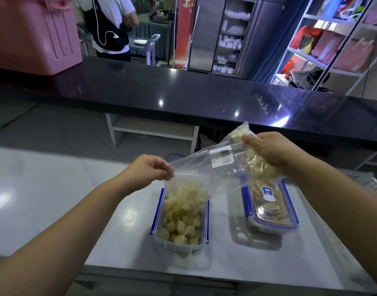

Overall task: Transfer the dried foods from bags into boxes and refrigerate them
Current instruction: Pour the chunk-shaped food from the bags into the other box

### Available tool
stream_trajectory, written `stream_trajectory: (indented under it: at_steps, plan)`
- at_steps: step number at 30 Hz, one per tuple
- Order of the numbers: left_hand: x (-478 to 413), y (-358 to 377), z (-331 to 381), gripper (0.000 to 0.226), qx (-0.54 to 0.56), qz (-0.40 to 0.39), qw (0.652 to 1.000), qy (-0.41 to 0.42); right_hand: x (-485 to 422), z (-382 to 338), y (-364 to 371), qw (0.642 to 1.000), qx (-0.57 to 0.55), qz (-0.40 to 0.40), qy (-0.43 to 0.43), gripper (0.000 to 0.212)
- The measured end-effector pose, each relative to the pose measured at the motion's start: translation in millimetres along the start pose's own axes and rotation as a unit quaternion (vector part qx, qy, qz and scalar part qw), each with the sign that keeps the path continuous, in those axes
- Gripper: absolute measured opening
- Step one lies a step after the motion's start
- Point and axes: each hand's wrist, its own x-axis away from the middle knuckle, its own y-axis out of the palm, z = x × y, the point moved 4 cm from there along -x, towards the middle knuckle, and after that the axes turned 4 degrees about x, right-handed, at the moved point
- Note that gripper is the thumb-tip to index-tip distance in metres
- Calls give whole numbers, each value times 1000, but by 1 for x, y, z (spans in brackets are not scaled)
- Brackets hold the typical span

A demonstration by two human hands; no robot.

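Bag (206, 167) pinched between both hands.

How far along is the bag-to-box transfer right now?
Done: the right box is filled and lidded. In hand: left hand and right hand tip the clear bag over the open box, nearly full; some pieces remain bagged. Left: emptying, lidding, refrigerating both.

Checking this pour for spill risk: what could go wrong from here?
1. The open box already looks nearly full, so pieces still bunched in the bag under the right hand may tumble onto the table.
2. The left hand only pinches the bag's mouth; a slip could scatter food.
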Motion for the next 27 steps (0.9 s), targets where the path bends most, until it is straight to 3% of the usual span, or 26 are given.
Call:
stream_trajectory:
  at_steps: [14,27]
  plan:
    - [-4,27,-46,30,-5,-4,1000,-21,-2,18,22,998,-42,-19,50,41]
    - [-5,34,-67,28,3,13,1000,-13,0,12,30,999,-12,-50,-4,28]
